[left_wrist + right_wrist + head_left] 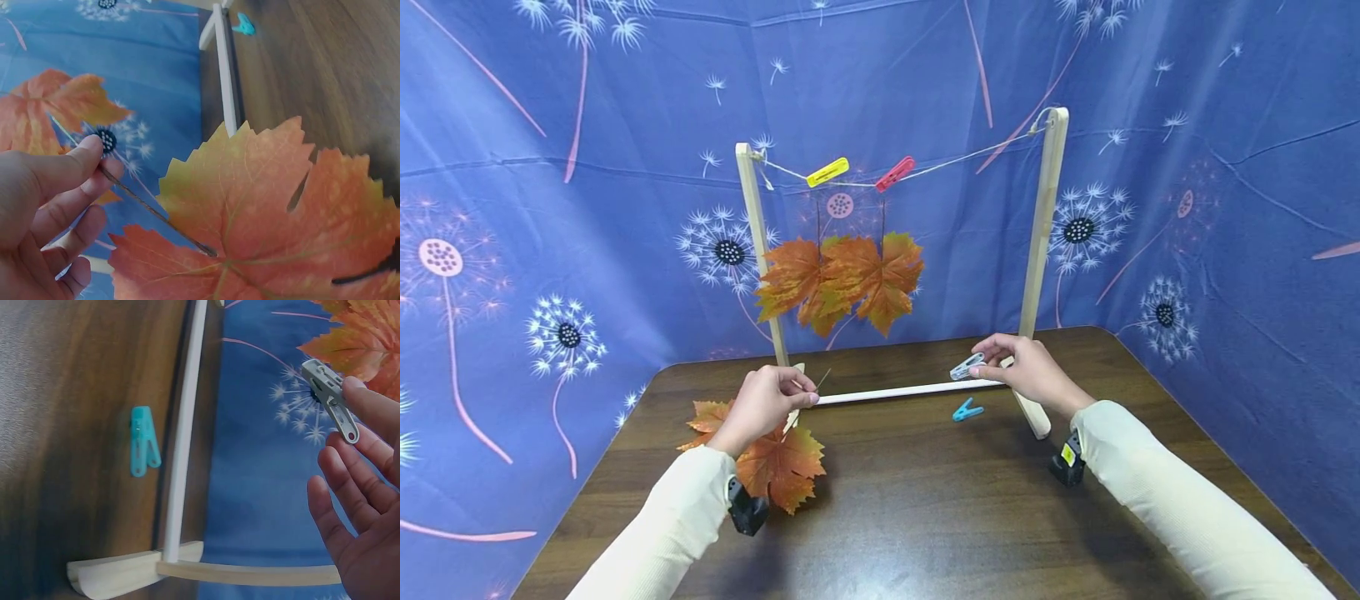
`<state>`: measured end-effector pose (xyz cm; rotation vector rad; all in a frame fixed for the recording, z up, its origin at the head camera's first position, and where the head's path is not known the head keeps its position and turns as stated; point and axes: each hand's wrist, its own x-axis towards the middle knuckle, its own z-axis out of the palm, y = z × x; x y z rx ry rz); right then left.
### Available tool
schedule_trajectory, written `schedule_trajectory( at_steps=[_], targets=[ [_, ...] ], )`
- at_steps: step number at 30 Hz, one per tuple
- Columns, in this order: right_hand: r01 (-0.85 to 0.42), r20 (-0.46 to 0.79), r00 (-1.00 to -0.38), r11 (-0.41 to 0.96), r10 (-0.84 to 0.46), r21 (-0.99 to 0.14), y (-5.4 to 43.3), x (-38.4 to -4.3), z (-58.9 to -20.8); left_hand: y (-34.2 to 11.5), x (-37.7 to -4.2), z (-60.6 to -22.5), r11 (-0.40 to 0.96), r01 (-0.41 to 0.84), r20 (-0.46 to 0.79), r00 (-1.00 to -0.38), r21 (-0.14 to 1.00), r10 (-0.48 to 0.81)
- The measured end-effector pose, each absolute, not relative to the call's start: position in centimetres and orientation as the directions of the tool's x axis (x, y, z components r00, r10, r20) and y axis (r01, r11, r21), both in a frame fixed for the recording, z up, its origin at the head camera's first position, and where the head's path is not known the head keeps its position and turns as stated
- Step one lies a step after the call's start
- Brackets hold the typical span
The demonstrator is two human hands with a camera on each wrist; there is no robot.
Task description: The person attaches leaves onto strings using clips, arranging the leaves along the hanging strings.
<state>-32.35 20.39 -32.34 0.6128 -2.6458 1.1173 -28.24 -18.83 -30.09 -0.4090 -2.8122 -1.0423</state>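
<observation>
My left hand [767,404] pinches the thin brown stem [156,215] of an orange maple leaf [784,467] between thumb and forefinger. The leaf spreads below the hand, its edges yellowish. More orange leaf [706,417] shows beyond that wrist; whether it is the same leaf I cannot tell. My right hand [1026,367] holds a grey clothespin [331,400] between thumb and fingers, above the crossbar's right end. A blue clothespin [967,409] lies on the table [910,500] below that hand.
A wooden frame with a left post [760,242], right post [1043,225] and white crossbar [902,392] stands at the back. Its string [977,158] carries a yellow clothespin [828,172] and a red clothespin [896,174], with two orange leaves [880,279] hanging below. Behind is a blue curtain [940,75].
</observation>
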Motion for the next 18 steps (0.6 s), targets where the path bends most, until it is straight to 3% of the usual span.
schedule_trajectory(
  at_steps=[9, 18],
  targets=[
    [-0.406, 0.300, -0.914, 0.633, -0.275, -0.659, 20.6, -32.2, -30.1, -17.0, -28.2, -28.7, 0.702, 0.287, 0.227, -0.957, 0.652, 0.180],
    [-0.427, 0.335, -0.904, 0.618, -0.267, -0.660, 20.7, -32.3, -28.7, -15.3, -28.4, -28.3, 0.658, 0.301, 0.261, -0.952, 0.690, 0.162]
  ],
)
